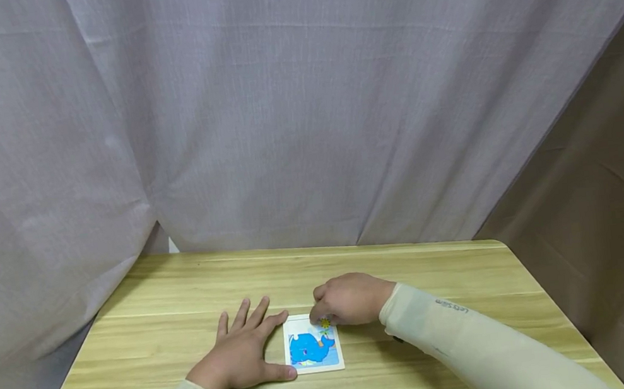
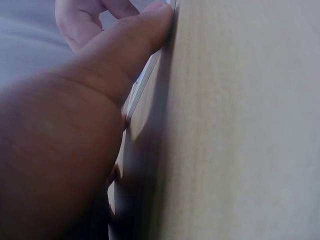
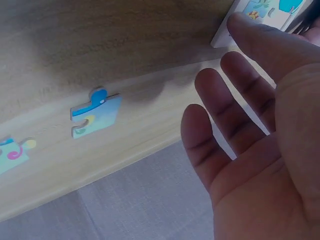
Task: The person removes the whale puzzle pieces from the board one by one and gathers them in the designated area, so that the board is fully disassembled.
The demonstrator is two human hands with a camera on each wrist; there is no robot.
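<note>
Flat, puzzle board (image 1: 313, 349) (whale upright), hands flanking

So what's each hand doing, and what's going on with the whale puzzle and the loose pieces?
left hand: flat on the table, thumb against the puzzle's edge
right hand: fingertips on the puzzle's far corner
whale puzzle: lying flat
puzzle piece: loose on the table
table: bears everything

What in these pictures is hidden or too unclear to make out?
- Head view: the right hand covers the far corner of the puzzle board, so what is under its fingers is hidden.
- Left wrist view: the left hand fills the frame. The board is seen edge-on, so its picture is unseen.
- Right wrist view: a loose piece is cut off by the left edge.
</note>
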